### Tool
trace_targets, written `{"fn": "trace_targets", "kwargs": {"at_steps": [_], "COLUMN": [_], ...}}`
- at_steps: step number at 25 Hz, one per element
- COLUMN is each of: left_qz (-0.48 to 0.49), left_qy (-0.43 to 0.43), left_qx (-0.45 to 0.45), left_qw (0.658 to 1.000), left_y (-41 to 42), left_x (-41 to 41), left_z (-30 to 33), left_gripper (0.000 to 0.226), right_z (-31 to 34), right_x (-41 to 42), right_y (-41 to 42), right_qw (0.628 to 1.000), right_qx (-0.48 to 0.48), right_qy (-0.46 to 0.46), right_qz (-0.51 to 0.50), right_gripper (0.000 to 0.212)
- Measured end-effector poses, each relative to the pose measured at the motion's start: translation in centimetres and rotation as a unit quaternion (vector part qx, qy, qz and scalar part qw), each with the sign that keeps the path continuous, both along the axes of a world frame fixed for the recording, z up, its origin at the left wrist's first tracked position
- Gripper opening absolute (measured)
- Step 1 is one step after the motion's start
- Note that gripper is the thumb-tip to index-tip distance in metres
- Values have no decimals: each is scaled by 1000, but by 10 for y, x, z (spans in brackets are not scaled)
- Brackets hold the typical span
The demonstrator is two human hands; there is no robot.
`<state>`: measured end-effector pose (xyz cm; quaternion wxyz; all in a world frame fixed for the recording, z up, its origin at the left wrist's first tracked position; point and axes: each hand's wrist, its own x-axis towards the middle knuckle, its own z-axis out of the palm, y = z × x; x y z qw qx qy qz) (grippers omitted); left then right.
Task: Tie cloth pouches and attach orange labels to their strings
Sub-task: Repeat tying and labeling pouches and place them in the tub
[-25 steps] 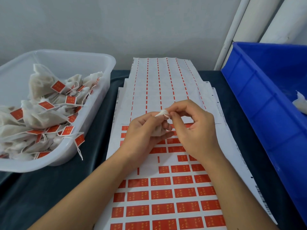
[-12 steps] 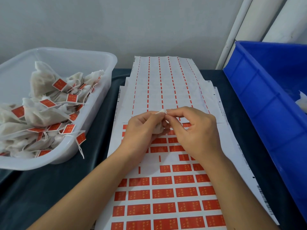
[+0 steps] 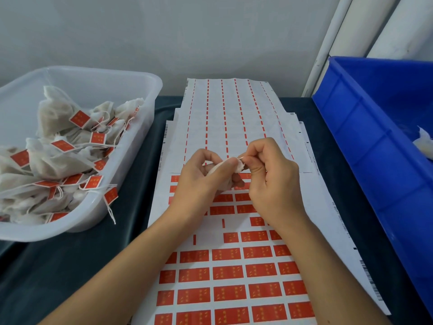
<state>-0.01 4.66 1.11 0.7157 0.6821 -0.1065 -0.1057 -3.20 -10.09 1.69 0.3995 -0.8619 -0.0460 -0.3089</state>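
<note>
left hand (image 3: pixel 199 181) grips small white cloth pouch (image 3: pixel 225 175) above orange label sheets (image 3: pixel 234 277) mid-bench; right hand (image 3: pixel 271 179) pinches, probably, its thin white string (image 3: pixel 241 157) at the pouch top.

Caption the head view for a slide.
Left hand holds a pouch while right hand pinches its string above the label sheet.

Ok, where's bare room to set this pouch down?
Free: dark cloth between white tub and label sheets; another strip near blue bin. Crowded: tub of tagged pouches; sheet beneath both hands.
</note>
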Motion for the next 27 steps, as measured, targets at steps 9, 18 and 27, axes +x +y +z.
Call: {"fn": "trace_targets", "kwargs": {"at_steps": [9,18,27], "left_qz": [-45,-17,-47], "left_qy": [-52,-81,-87], "left_qx": [27,156,144], "left_qw": [997,984,985], "left_y": [3,8,16], "left_x": [2,6,10], "left_z": [4,5,8], "left_gripper": [21,15,15], "right_z": [3,-2,12], "right_x": [3,7,12], "right_y": [-5,-20,-18], "right_qw": [970,987,984], "right_qx": [231,-50,-123], "right_qy": [66,68,95], "right_qz": [-42,-137,-85], "right_gripper": [15,20,15]}}
